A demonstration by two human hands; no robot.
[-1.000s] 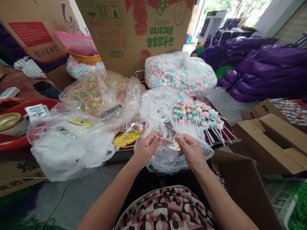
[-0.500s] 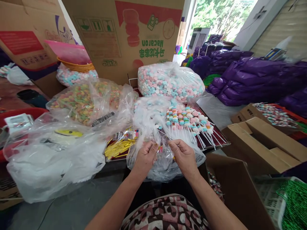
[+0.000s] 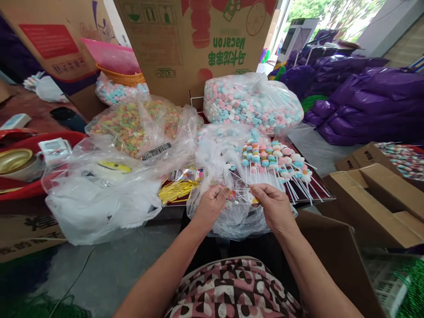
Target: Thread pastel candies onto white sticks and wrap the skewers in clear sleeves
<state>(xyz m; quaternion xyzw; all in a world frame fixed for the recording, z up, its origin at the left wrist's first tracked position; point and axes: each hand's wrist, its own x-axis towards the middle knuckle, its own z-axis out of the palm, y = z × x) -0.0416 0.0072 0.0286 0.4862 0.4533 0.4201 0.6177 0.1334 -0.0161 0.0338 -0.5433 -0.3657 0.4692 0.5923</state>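
Note:
My left hand (image 3: 213,203) is closed in a pinch, thumb against the fingers. Facing it, my right hand (image 3: 273,205) pinches too. Stretched between them is what looks like a small clear plastic bag (image 3: 242,195) with coloured print, a yellow patch close to my right fingertips. Just beyond the hands bunches a large clear plastic sheet or bag (image 3: 215,159). To its right lie several marshmallow skewers (image 3: 265,157) on white sticks. Gold twist ties (image 3: 179,191) lie left of my left hand.
Behind stand a bag of pastel marshmallows (image 3: 251,106) and a bag of coloured gummies (image 3: 139,128). A white plastic bag (image 3: 109,203) hangs over the table's left front. Open cardboard boxes (image 3: 380,198) stand at right. Purple sacks (image 3: 374,106) are piled behind them.
My hands have moved slightly apart, and the small clear bag between them shows more stretched. The view has shifted, so the table things appear further right and higher.

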